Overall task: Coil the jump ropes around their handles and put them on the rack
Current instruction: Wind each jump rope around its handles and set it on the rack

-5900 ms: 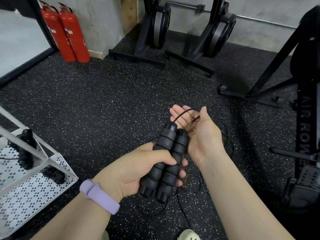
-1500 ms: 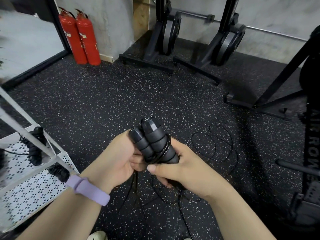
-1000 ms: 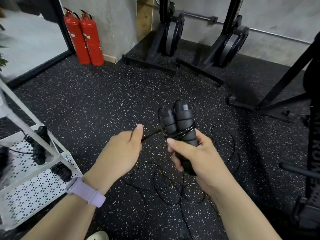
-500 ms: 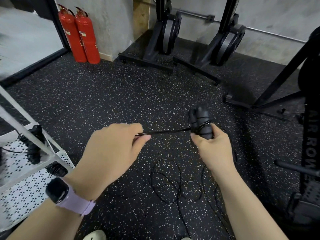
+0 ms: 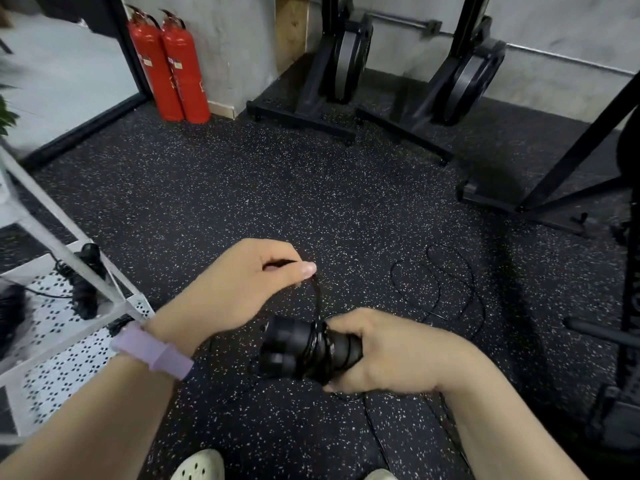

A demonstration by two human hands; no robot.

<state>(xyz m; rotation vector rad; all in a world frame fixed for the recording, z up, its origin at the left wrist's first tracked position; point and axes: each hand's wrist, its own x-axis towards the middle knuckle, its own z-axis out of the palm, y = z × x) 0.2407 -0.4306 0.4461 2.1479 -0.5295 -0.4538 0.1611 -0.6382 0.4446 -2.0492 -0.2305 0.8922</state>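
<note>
My right hand [image 5: 381,351] grips two black foam jump-rope handles [image 5: 294,348] held side by side and lying level, their free ends pointing left. Several turns of thin black rope are wound around their middle. My left hand [image 5: 242,289], above and left of the handles, pinches the rope [image 5: 317,296], which runs from its fingertips down to the coil. Loose rope [image 5: 436,285] lies in loops on the floor to the right. The white perforated rack [image 5: 79,327] stands at the left, with other black jump ropes [image 5: 85,285] on its shelf.
Two red fire extinguishers [image 5: 169,64] stand by the far wall. Black rowing machines [image 5: 343,53] stand upright at the back, and more black gym equipment [image 5: 588,188] fills the right side. The floor is dark speckled rubber. My light shoes [image 5: 201,465] show at the bottom edge.
The handles have swung from upright at the right to level and lower, nearer to me. My left hand has lifted the rope above them, and more turns lie on the coil.
</note>
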